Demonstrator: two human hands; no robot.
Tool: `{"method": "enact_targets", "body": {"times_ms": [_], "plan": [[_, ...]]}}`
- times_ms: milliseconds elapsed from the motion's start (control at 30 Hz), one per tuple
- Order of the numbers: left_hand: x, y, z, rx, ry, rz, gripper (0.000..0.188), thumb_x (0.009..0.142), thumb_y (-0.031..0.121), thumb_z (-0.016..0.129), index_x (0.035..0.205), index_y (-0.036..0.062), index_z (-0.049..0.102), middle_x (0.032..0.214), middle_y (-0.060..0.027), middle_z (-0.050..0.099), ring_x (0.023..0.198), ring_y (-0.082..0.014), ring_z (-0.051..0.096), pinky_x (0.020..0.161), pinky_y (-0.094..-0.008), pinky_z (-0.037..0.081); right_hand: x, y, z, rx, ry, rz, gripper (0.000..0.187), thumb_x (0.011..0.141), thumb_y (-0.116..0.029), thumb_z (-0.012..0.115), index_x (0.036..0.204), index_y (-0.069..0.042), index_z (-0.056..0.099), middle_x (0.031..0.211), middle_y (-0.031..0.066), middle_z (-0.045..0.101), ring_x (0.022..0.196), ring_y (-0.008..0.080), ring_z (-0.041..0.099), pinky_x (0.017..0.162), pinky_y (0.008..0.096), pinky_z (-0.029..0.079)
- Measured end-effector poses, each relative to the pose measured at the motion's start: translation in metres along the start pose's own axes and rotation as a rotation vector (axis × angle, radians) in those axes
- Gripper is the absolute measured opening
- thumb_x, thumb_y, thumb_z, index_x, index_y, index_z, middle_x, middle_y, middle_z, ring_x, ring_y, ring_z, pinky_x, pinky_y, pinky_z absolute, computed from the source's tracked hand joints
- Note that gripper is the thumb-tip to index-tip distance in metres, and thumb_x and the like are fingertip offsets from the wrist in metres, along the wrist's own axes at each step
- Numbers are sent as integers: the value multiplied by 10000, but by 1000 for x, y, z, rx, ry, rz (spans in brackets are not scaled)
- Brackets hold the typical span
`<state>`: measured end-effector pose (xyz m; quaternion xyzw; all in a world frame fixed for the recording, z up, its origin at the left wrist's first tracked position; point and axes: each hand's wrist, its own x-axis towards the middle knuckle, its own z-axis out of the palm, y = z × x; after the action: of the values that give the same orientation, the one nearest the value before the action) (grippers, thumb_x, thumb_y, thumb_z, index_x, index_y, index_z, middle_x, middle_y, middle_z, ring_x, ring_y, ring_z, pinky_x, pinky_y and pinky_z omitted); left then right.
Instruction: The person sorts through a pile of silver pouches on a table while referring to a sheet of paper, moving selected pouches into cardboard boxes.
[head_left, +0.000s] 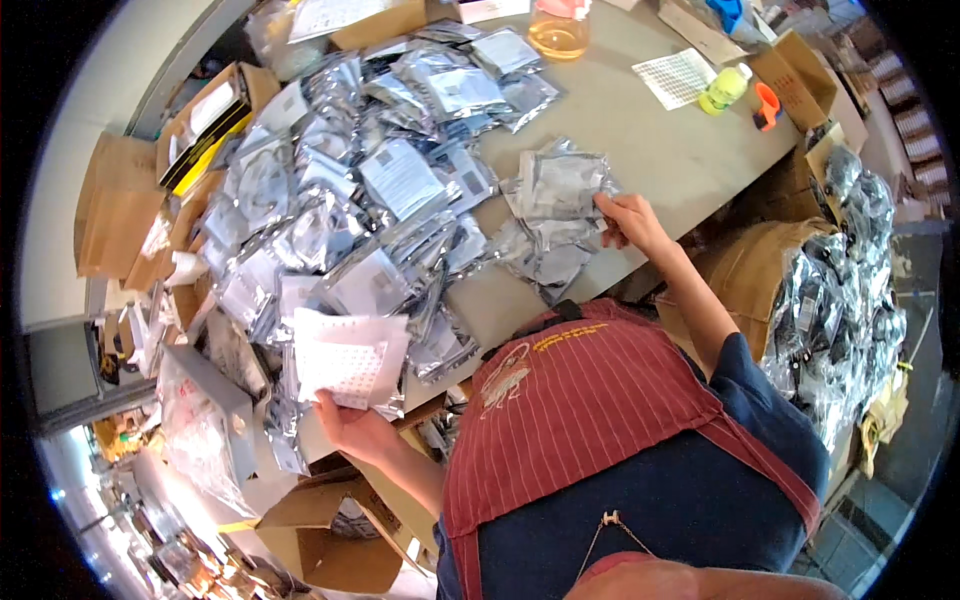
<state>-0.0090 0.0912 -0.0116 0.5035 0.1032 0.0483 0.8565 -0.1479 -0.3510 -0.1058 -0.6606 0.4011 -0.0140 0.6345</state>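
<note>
My left hand (pixel 352 428) is closed on the near edge of a white sheet with rows of small printed marks (pixel 345 360), which looks like a label sheet, above the near left of the table. Clear or silvery plastic shows along its lower edge. At the right, my right hand (pixel 630 220) pinches the edge of a flat silvery packet (pixel 563 185) with its fingertips. That packet lies on top of a few others (pixel 550 255) near the table's front edge. Between and beyond my hands spreads a big heap of silvery packets (pixel 400 180), many with white papers showing.
On the grey table (pixel 620 120) stand a jar of amber liquid (pixel 558 35) and a yellow-green bottle (pixel 725 90). Beside the bottle are another marked sheet (pixel 674 78) and an orange tape dispenser (pixel 767 106). Open cartons (pixel 330 545) stand below and a bagged-goods carton (pixel 750 270) at right.
</note>
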Motion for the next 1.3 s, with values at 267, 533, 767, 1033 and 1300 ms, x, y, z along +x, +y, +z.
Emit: {"method": "enact_targets", "body": {"times_ms": [267, 533, 767, 1033, 1300], "plan": [[8, -28, 93, 126, -236, -57, 303, 974, 194, 529, 1180, -28, 536, 1157, -141, 602, 1066, -213, 577, 922, -372, 449, -14, 15, -58, 342, 267, -74, 471, 955, -385, 530, 686, -8, 616, 510, 62, 520, 424, 146, 460, 432, 293, 355], [-9, -34, 92, 85, -183, -98, 259, 933, 149, 590, 1122, -27, 575, 1090, -126, 642, 993, -205, 613, 870, -364, 480, -5, 4, -15, -700, 193, -102, 505, 942, -463, 514, 756, -15, 654, 664, 101, 660, 587, 230, 649, 615, 370, 505], [-17, -23, 68, 120, -129, -24, 289, 951, 155, 554, 1168, -36, 556, 1123, -148, 635, 1020, -227, 611, 891, -376, 472, 21, -9, -10, -353, 57, -298, 368, 851, -394, 656, 804, -30, 672, 667, 138, 645, 637, 257, 655, 613, 387, 497], [-20, -28, 61, 100, -43, -25, 249, 947, 137, 558, 1138, -21, 569, 1100, -135, 646, 987, -214, 622, 863, -351, 482, 92, -39, -90, -1290, 478, -248, 368, 794, -337, 661, 945, -2, 672, 1136, 183, 632, 1057, 362, 590, 874, 472, 477], [-26, -19, 97, 107, -71, 21, 203, 934, 132, 588, 1076, -12, 590, 1031, -122, 662, 932, -204, 630, 818, -346, 492, 214, -89, -1, -944, 449, -246, 882, 722, -677, 662, 1207, 58, 594, 1338, 226, 478, 1234, 422, 443, 1056, 510, 361]]}}
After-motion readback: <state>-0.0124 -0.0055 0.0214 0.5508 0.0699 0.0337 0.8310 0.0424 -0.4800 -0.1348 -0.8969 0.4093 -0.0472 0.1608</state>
